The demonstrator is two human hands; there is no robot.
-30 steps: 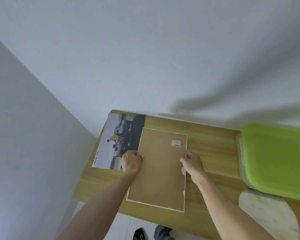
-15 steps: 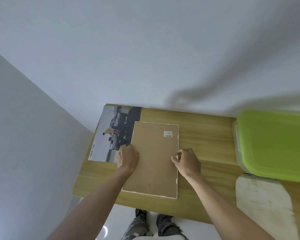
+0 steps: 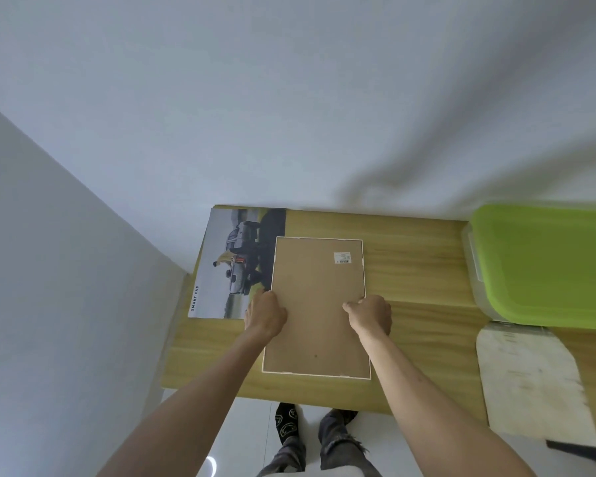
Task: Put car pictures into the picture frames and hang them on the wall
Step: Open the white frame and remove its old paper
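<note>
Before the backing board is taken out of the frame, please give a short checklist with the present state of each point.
1. Picture frame lies face down, flat on the table: ok.
2. Left hand steadies the frame's left edge: ok.
3. Right hand works at the right edge: ok.
4. Retaining tabs all released: cannot tell.
5. Car picture free of the frame: not ok, the frame overlaps its right edge.
</note>
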